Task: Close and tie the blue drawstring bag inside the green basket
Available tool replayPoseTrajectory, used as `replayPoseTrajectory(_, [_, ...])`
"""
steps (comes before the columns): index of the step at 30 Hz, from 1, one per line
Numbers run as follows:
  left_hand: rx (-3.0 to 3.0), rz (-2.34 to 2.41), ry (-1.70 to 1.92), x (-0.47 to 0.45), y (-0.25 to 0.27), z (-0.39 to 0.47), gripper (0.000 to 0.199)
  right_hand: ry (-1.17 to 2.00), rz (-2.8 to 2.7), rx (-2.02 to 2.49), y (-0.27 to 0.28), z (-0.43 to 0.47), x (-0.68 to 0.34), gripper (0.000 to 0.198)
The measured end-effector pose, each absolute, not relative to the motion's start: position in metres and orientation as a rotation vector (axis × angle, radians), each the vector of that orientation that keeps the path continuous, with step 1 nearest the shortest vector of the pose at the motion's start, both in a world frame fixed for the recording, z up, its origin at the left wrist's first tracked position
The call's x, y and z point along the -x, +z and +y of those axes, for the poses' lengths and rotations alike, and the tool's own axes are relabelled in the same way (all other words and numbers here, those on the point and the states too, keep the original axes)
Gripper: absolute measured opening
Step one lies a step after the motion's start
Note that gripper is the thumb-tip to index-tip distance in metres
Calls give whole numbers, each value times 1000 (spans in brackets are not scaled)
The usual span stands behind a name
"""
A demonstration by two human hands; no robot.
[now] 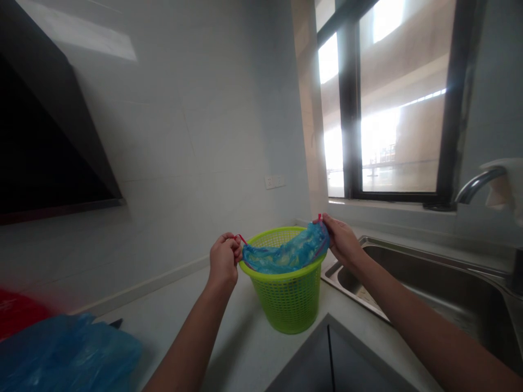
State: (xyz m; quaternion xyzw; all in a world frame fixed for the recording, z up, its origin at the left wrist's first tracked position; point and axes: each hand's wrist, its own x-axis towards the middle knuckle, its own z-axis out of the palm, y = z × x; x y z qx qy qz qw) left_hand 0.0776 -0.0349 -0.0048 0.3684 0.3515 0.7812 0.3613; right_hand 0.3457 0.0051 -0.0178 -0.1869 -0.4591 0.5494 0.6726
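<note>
Countertop scene — left hand [223, 260] and right hand [342, 239] seemingly pinch blue bag [286, 251] drawstrings over green basket [288, 294].

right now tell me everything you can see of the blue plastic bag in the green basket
The thin, crinkled, translucent blue plastic bag sits in the mouth of the lime-green perforated plastic basket on the pale countertop. Its top is stretched across the rim, bunched higher on the right. A red drawstring runs along its edge. The left hand pinches the string at one end and the right hand grips the other.
</note>
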Motion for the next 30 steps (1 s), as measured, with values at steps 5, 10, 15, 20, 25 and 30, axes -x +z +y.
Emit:
replayPoseTrajectory(5, [-967, 923, 2022, -79, -5, -35, 34, 1192, -1176, 488, -18, 2, -347, 32])
replayPoseTrajectory(10, [-962, 936, 2027, -82, -5, -36, 32, 1015, -1131, 390, -23, 9, -346, 24])
replayPoseTrajectory(15, [-955, 941, 2030, -84, -7, -35, 33, 935, -938, 400, -24, 14, -345, 26])
replayPoseTrajectory(20, [-950, 938, 2034, -83, -7, -34, 33, 1090, -729, 321, -18, 17, -349, 23])
replayPoseTrajectory(25, [-955, 935, 2048, -83, -8, -33, 32, 1282, -485, 353, -19, 31, -359, 9])
replayPoseTrajectory(30, [-960, 926, 2062, -83, -8, -34, 30, 1322, -486, 504, -29, 51, -373, 32])
